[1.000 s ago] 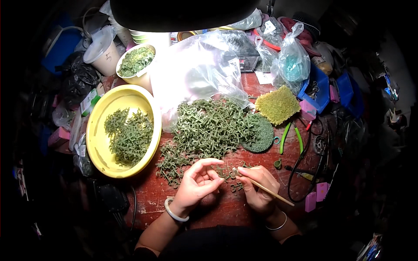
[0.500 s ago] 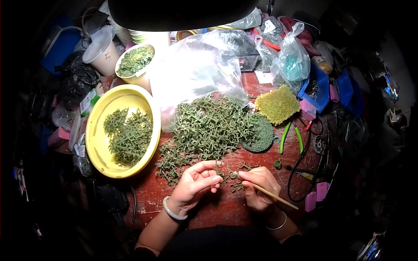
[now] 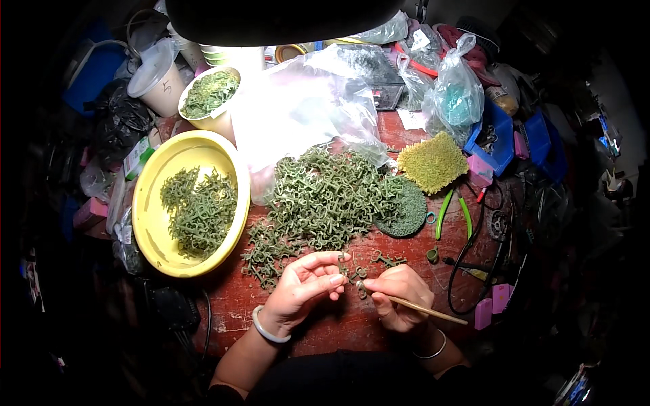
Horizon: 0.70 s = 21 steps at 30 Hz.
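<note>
Between the thumb and forefinger of my left hand [image 3: 308,281] is a small green curled piece [image 3: 342,262]. My right hand [image 3: 406,291] grips a thin wooden stick [image 3: 433,312] like a pen. The stick's tip end is hidden by the fingers, close to a few loose curled pieces at the fingertips. Just beyond my hands lies a large heap of the same dull green, hook-shaped pieces [image 3: 325,196], with a smaller spill of them at its near left. More of them [image 3: 203,213] fill part of a yellow basin [image 3: 150,230] on the left.
A round green textured pad [image 3: 404,210] and a yellow-green bristly block [image 3: 433,162] lie right of the heap. Green-handled pliers [image 3: 443,215] and a black cable [image 3: 460,264] are farther right. Behind are a clear plastic bag [image 3: 308,101], a tub of green pieces [image 3: 217,120] and blue bins [image 3: 497,139].
My right hand has shifted slightly, and the stick lies a little flatter, its fingertips nearer my left hand. My left hand has barely moved.
</note>
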Motion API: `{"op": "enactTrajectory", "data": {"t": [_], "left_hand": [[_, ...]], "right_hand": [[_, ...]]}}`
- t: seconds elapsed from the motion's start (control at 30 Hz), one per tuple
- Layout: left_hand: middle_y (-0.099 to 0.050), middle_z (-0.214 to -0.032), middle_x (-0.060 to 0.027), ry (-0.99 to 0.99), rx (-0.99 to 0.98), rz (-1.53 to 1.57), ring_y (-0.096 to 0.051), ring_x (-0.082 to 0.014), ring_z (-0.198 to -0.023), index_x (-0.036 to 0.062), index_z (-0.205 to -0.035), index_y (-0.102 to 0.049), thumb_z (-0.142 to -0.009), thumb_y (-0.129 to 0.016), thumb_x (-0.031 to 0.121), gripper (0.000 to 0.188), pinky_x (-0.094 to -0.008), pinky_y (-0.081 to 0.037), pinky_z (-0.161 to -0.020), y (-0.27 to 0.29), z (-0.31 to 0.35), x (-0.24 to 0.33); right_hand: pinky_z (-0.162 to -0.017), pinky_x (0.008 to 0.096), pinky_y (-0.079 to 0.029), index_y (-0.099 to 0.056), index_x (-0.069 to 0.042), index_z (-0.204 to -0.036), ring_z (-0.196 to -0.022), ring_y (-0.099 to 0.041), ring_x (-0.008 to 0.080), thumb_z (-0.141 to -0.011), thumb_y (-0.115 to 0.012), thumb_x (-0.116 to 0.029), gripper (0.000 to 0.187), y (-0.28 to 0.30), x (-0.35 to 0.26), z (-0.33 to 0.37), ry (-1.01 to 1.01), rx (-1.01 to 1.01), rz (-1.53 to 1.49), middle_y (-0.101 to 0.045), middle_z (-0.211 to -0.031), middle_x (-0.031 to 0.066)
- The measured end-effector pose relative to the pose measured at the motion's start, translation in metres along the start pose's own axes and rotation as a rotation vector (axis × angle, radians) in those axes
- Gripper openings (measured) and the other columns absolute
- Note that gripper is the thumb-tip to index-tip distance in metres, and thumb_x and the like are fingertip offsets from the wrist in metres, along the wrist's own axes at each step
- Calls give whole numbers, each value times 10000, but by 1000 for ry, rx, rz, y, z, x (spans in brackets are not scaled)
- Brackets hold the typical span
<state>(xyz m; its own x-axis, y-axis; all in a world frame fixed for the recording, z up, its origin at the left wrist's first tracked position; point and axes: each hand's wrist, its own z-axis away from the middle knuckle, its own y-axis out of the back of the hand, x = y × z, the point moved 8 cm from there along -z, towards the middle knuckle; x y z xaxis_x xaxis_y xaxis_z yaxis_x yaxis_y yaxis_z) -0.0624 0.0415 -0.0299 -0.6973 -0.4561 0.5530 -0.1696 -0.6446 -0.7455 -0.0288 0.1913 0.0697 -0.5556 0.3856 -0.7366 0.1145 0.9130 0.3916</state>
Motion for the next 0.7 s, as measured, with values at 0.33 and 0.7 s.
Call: {"op": "enactTrajectory", "data": {"t": [0.33, 0.7], "left_hand": [[-636, -902, -68, -129, 33, -140, -643, -129, -799, -27, -1295, -567, -918, -649, -36, 386, -243, -544, -707, 4, -2, 3], [-635, -910, -70, -142, 22, -164, -640, -126, -805, -19, -1285, -566, -913, -648, -53, 383, -242, -546, -710, 3, -1, 4]], "right_hand": [[-640, 336, -504, -686, -5, -1032, -706, -598, 235, -872, -685, -25, 161, 2, -2, -1, 1, 21, 55, -620, -836, 82], [-638, 330, -515, -682, 18, -1051, -712, -611, 233, -890, -704, -51, 177, -1, -7, -1, 64, 10, 100, -642, -859, 88]]}}
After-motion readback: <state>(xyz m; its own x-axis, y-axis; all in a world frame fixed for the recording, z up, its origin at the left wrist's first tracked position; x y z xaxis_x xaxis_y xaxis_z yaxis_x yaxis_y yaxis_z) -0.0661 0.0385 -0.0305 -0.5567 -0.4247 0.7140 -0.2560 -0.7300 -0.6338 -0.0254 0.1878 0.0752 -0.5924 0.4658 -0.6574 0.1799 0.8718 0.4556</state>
